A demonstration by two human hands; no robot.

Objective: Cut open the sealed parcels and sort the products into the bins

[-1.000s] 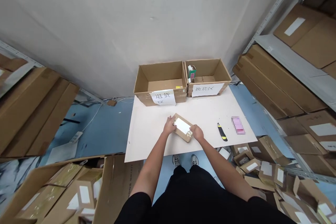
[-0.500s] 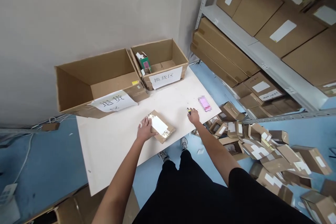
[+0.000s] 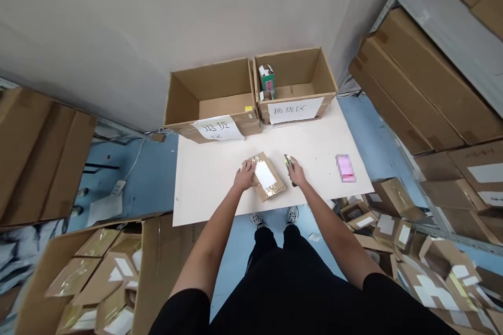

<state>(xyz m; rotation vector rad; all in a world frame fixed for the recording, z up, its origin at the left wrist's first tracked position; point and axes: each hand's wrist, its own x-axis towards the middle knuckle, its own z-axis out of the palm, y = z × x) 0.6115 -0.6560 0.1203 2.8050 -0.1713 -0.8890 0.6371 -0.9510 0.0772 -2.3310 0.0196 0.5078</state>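
A small taped cardboard parcel (image 3: 269, 184) with a white label lies on the white table (image 3: 204, 183) in front of me. My left hand (image 3: 245, 175) rests on its left side, fingers bent over the edge. My right hand (image 3: 296, 172) is closed round a black and yellow utility knife (image 3: 288, 162), just right of the parcel. The knife's tip points away from me.
Two open cardboard boxes (image 3: 212, 97) (image 3: 298, 81) with paper labels stand at the table's far edge; the right one holds a small green carton (image 3: 268, 81). A pink item (image 3: 345, 167) lies at the right. Stacked boxes fill shelves on both sides; small parcels (image 3: 396, 225) litter the floor.
My right hand left the parcel, reached right to the utility knife, and has come back beside the parcel holding it. My left hand stayed on the parcel.
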